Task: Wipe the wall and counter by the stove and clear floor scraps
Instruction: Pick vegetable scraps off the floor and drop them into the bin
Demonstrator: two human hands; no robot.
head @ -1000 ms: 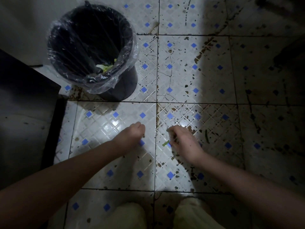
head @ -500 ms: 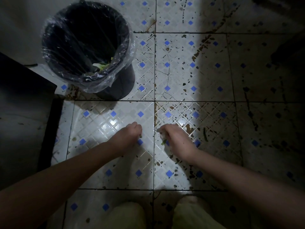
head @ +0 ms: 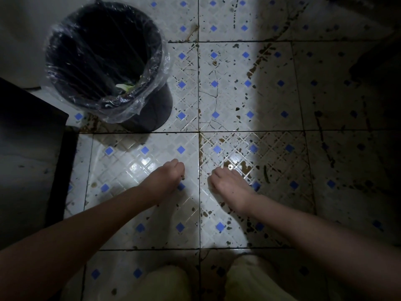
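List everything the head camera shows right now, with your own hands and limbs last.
Bin: one, black, upper left on the floor.
Bin liner: one, clear plastic, folded over the rim.
Scraps in bin: few, pale green, at the bottom.
Floor tiles: many, white with blue diamonds, brown-stained.
Dark scrap: one, right of the hands.
Cabinet: one, black, left edge.
Left hand: curled, on the floor.
Right hand: curled, on the floor.
Knees: two, pale, bottom.

We logged a stained white tile floor [head: 227, 94] with blue diamonds, a lined black bin [head: 149, 114], a dark cabinet [head: 28, 159], and dim light.
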